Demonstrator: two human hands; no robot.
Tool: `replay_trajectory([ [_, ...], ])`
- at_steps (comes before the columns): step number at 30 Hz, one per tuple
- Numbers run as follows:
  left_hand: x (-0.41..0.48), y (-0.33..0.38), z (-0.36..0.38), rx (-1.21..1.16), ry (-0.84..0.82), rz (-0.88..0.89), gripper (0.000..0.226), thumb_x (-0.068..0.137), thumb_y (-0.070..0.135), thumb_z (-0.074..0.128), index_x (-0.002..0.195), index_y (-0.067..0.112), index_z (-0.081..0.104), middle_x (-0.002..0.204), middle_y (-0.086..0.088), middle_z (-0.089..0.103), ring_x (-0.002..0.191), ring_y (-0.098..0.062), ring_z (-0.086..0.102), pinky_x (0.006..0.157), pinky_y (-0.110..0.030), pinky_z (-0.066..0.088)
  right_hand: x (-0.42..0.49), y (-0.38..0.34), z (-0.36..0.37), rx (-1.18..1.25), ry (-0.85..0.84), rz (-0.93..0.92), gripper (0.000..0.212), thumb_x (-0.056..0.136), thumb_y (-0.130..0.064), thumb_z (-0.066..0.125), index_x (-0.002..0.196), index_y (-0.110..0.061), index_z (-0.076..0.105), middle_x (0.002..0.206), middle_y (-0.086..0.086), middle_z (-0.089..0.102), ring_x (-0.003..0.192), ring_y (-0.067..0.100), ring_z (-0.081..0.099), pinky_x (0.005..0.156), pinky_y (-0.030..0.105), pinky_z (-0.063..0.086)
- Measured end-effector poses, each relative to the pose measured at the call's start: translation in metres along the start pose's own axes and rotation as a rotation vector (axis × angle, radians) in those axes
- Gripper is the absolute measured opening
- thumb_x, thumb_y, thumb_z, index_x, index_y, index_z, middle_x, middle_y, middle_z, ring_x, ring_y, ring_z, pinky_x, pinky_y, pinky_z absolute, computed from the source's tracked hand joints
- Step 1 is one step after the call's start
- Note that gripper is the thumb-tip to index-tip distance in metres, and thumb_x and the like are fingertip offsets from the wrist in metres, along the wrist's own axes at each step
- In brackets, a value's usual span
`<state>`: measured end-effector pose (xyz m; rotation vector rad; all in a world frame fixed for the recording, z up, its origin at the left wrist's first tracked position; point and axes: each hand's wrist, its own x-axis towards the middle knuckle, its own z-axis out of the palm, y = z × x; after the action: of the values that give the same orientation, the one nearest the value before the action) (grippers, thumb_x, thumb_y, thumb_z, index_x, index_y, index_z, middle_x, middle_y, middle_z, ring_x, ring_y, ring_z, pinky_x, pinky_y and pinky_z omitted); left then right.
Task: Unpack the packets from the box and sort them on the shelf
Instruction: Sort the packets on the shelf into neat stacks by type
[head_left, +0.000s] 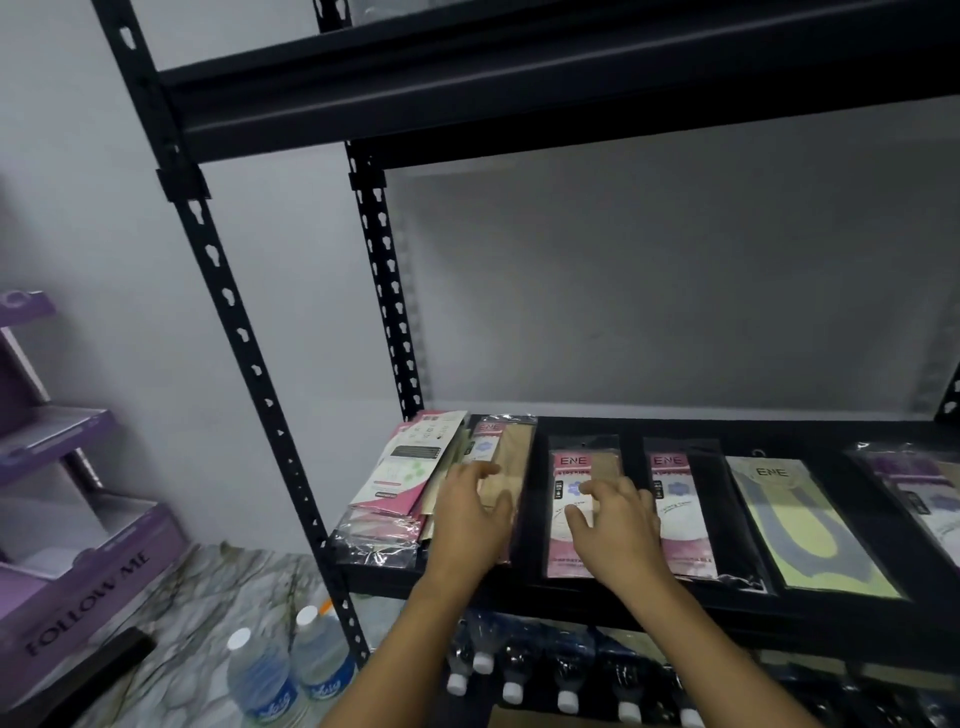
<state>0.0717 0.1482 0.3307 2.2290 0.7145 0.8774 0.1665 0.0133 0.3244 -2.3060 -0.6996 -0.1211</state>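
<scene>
**Q:** Where are the packets?

**Me:** On the black shelf (571, 590), in one row along the board. Far left is a pink stack (400, 478), fanned and untidy. Just beside it is a beige stack (511, 447). Then a pink ENE packet (571, 561), a pink-and-black packet (685, 499) and a yellow-grey packet (800, 525). At the right edge there's one more packet (919, 488), cut off by the frame.

**Q:** Hands?

**Me:** Neither grips anything. My left hand (475, 514) lies flat on the beige stack, fingers loose and spread. My right hand (618, 525) rests on the pink ENE packet, fingertips slightly bent and pressing down, not pinching.

**Q:** How far along?

**Me:** Well in, I'd say. There are six groups laid out by kind, most with gaps between them, so the sorting is largely set up. This looks like squaring piles, not placing a fresh packet.

**Q:** What's left?

**Me:** Hard to say. The box isn't clearly in view. A brown cardboard strip (545, 719) at the bottom edge might be it, but it's too cropped to tell. Nothing shows how many packets remain. The pink stack wants straightening at least.

**Q:** Around it?

**Me:** Capped bottles (566, 696) sit on the level under the shelf. Two water bottles (260, 675) stand on the marble floor (197, 597) to the left. A purple display stand (78, 561) is beyond those.
</scene>
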Motion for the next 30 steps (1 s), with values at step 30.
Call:
replay_trajectory([
  [30,0.014,-0.007,-0.111,0.002,0.154,0.274,0.017,0.098,0.01,0.052,0.099,0.017,0.068,0.096,0.009,0.064,0.087,0.001,0.059,0.077,-0.007,0.044,-0.022,-0.051,-0.008,0.08,0.106,-0.296,0.063,0.083,-0.033,0.066,0.138,-0.03,0.037,0.132,-0.007,0.037,0.127,0.014,0.026,0.109,0.043,0.023],
])
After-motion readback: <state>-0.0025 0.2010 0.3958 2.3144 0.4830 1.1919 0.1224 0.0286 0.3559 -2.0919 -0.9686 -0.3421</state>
